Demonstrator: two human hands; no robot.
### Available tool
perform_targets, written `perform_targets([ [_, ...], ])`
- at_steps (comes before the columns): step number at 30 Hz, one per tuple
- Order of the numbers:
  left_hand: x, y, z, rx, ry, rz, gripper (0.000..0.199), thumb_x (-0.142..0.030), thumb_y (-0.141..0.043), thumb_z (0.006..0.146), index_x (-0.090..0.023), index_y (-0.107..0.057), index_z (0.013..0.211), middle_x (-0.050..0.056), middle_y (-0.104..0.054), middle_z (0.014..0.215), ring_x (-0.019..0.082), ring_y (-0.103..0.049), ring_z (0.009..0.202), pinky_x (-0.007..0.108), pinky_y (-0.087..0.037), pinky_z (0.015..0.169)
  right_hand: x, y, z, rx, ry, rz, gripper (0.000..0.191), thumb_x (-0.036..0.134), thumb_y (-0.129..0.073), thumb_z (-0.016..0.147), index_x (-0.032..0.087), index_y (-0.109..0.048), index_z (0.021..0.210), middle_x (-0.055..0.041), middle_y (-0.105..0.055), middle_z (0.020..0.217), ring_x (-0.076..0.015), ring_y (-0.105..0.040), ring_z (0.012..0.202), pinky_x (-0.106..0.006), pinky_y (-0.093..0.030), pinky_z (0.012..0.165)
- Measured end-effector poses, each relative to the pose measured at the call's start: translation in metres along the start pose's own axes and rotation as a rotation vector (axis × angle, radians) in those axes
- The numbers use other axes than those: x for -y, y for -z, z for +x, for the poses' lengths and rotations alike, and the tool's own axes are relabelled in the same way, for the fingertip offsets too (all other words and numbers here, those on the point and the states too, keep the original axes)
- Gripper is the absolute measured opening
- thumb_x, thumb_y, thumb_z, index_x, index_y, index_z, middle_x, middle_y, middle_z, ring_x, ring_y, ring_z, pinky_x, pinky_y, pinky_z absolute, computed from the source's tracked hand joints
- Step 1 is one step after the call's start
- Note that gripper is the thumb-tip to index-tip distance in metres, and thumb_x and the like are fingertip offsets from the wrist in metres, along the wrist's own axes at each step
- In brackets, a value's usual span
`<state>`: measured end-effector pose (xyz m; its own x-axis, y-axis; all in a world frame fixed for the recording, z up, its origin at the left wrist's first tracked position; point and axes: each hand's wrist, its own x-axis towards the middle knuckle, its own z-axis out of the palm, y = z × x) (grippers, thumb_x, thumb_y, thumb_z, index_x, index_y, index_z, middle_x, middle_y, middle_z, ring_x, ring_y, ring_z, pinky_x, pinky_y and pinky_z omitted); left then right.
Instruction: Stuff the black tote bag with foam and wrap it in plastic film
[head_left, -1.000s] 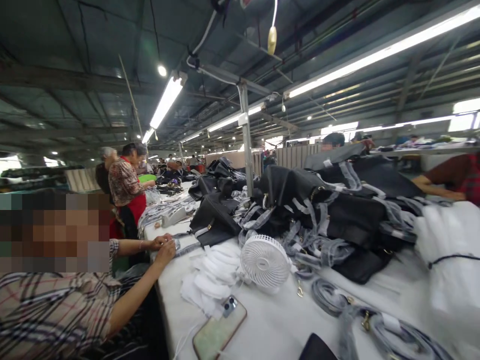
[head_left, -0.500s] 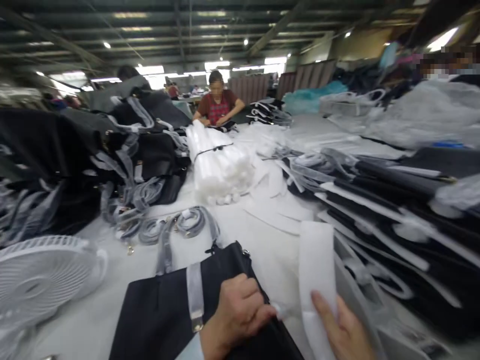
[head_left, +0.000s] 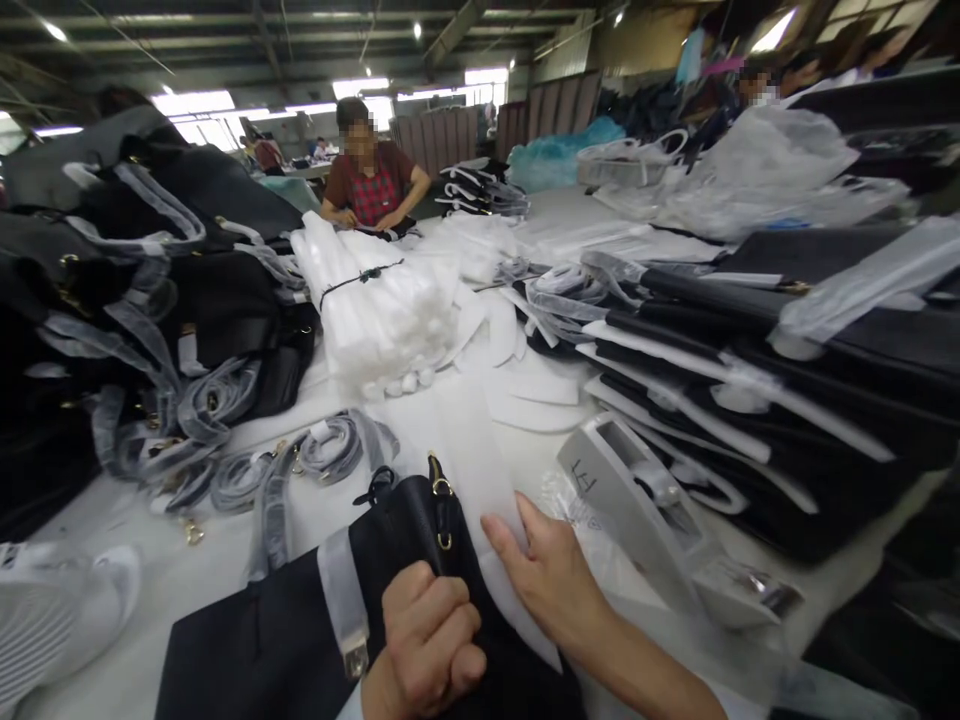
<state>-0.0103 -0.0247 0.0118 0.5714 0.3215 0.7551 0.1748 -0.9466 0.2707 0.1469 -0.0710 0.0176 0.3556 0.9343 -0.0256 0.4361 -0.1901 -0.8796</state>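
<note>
A black handbag lies before me, with a wrapped strap and a gold-coloured clasp across its front. On the bag, near its side with the metal ring, my left hand is closed in a fist. What its fingers hold, if anything, is hidden. My right hand pinches a long white foam strip between thumb and fingers. The strip runs along the bag's right side, its lower end below the hand. To the right of that hand stands a grey tape dispenser.
Wrapped straps lie in coils beyond the bag. A tied bundle of white foam sits mid-table. Black bags are piled at left and right. A white fan is at lower left. Another person works across the table.
My right hand has brought the white foam strip leftward against the bag's side. My left hand stays closed at the bag; the clear bit seen at its thumb no longer shows. The view has shifted right.
</note>
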Motion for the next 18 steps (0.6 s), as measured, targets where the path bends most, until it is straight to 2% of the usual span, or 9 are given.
perform_targets([
  [2, 0.000, 0.000, -0.002, 0.011, 0.013, -0.002, 0.054, -0.031, -0.021, 0.103, -0.018, -0.056, 0.064, 0.003, -0.061, 0.065, 0.014, -0.045, 0.059, 0.033, -0.034, 0.060, -0.006, -0.005, -0.001, 0.020, -0.013, -0.033, 0.033, 0.047, -0.042, 0.093, 0.022, -0.048, 0.071, 0.0031, -0.051, 0.058, -0.0141, -0.046, 0.055, -0.027, -0.035, 0.056],
  [5, 0.007, -0.003, -0.002, 0.050, 0.031, 0.038, 0.051, -0.031, -0.023, 0.102, -0.020, -0.057, 0.067, 0.003, -0.062, 0.069, 0.017, -0.047, 0.068, 0.039, -0.035, 0.077, -0.018, -0.008, -0.003, 0.017, -0.040, -0.101, 0.035, 0.043, -0.042, 0.092, 0.023, -0.044, 0.065, 0.0031, -0.048, 0.055, -0.0135, -0.043, 0.053, -0.028, -0.032, 0.055],
  [7, 0.020, -0.006, 0.001, 0.106, 0.085, 0.116, 0.043, -0.029, -0.029, 0.100, -0.021, -0.059, 0.072, 0.004, -0.066, 0.083, 0.021, -0.051, 0.083, 0.046, -0.032, 0.091, -0.022, -0.007, -0.002, 0.026, -0.057, -0.113, 0.034, 0.042, -0.042, 0.091, 0.022, -0.044, 0.063, 0.0013, -0.051, 0.056, -0.0149, -0.047, 0.055, -0.029, -0.035, 0.056],
  [9, 0.036, -0.010, 0.005, 0.204, 0.169, 0.182, 0.033, -0.028, -0.035, 0.099, -0.021, -0.061, 0.079, 0.006, -0.067, 0.104, 0.026, -0.049, 0.108, 0.052, -0.027, 0.102, -0.021, -0.004, 0.001, 0.062, -0.085, -0.019, 0.030, 0.042, -0.045, 0.089, 0.021, -0.051, 0.068, -0.0025, -0.060, 0.065, -0.0188, -0.057, 0.065, -0.030, -0.042, 0.062],
  [11, 0.051, -0.011, 0.007, 0.251, 0.222, 0.165, 0.030, -0.026, -0.036, 0.099, -0.021, -0.059, 0.081, 0.006, -0.066, 0.106, 0.025, -0.048, 0.116, 0.052, -0.029, 0.106, -0.016, 0.000, 0.003, 0.123, -0.171, 0.181, 0.026, 0.042, -0.046, 0.087, 0.019, -0.057, 0.079, -0.0048, -0.067, 0.075, -0.0221, -0.063, 0.074, -0.031, -0.048, 0.066],
  [12, 0.056, -0.010, 0.006, 0.213, 0.231, 0.131, 0.031, -0.024, -0.034, 0.099, -0.021, -0.057, 0.078, 0.006, -0.066, 0.097, 0.023, -0.052, 0.109, 0.049, -0.033, 0.103, -0.013, 0.002, 0.003, 0.172, -0.239, 0.302, 0.025, 0.041, -0.046, 0.087, 0.019, -0.058, 0.086, -0.0049, -0.068, 0.078, -0.0226, -0.065, 0.074, -0.032, -0.050, 0.065],
  [14, 0.060, -0.006, 0.001, 0.035, 0.225, 0.074, 0.034, -0.019, -0.031, 0.099, -0.020, -0.051, 0.071, 0.002, -0.059, 0.077, 0.018, -0.056, 0.088, 0.043, -0.039, 0.093, -0.009, 0.004, 0.000, 0.262, -0.354, 0.472, 0.023, 0.038, -0.048, 0.085, 0.020, -0.057, 0.095, -0.0039, -0.069, 0.080, -0.0220, -0.067, 0.070, -0.031, -0.051, 0.059],
  [16, 0.058, 0.000, -0.006, -0.138, 0.188, 0.084, 0.037, -0.020, -0.030, 0.099, -0.020, -0.048, 0.067, 0.001, -0.055, 0.071, 0.017, -0.055, 0.080, 0.042, -0.039, 0.086, -0.008, 0.004, -0.005, 0.260, -0.363, 0.417, 0.019, 0.031, -0.056, 0.077, 0.020, -0.055, 0.093, -0.0028, -0.069, 0.081, -0.0212, -0.067, 0.069, -0.029, -0.050, 0.059],
  [18, 0.053, 0.006, -0.012, -0.175, 0.125, 0.127, 0.040, -0.025, -0.031, 0.100, -0.020, -0.051, 0.066, 0.002, -0.056, 0.070, 0.018, -0.055, 0.080, 0.042, -0.036, 0.083, -0.013, -0.004, -0.011, 0.179, -0.288, 0.209, 0.017, 0.026, -0.062, 0.072, 0.021, -0.054, 0.086, -0.0021, -0.067, 0.078, -0.0209, -0.065, 0.071, -0.029, -0.048, 0.063],
])
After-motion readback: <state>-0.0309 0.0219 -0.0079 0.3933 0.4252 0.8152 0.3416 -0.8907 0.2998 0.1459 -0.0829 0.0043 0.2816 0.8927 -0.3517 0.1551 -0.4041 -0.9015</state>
